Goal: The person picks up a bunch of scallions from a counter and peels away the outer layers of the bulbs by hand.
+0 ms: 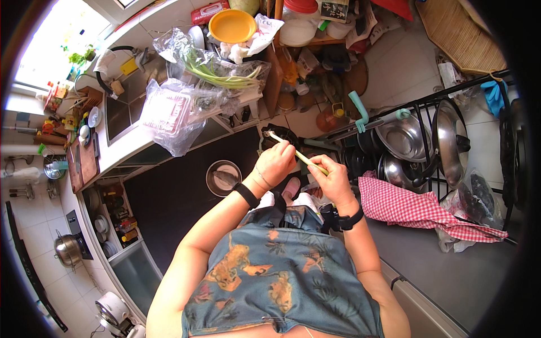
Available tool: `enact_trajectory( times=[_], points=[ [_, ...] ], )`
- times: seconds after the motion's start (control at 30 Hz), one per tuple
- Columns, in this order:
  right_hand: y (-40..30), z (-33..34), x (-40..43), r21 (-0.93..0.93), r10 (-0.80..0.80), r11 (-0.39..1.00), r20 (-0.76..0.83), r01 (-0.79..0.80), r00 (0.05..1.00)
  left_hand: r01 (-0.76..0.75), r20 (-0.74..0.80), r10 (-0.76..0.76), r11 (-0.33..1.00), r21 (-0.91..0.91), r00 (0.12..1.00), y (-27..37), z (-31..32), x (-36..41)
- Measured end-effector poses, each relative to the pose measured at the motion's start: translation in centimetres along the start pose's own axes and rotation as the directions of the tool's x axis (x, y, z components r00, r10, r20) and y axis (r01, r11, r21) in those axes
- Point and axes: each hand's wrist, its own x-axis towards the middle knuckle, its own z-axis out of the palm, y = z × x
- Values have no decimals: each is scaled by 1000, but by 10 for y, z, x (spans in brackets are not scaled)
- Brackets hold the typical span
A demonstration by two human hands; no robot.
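A pale green stalk (304, 158), probably a scallion, slants between my hands in front of my body. My left hand (275, 164) grips it near its whitish, ragged end. My right hand (331, 179) holds its other end between thumb and fingers. Just beyond that whitish end, low down, is a bin with a black liner (270, 143), partly hidden by my left hand. A metal pot (209, 186) with something greyish inside stands on the dark floor mat, left of my left hand.
More green stalks (211, 75) lie in plastic on the counter, near a clear plastic box (167, 112) in a bag. The sink (120, 114) is further left. At right, a black rack (427, 126) holds metal lids and basins beside a red checked cloth (401, 200).
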Motion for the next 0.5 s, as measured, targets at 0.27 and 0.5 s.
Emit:
enact_trajectory(
  times=[0.27,0.5],
  points=[
    [-2,-5,-2,-51,-45,998,0,45,999,162,-38,-169,976,-148,985,-5,2,-1],
    [-8,-10,-5,-32,-13,999,9,13,1000,449,-136,-513,829,-334,847,-28,7,-9]
  ],
)
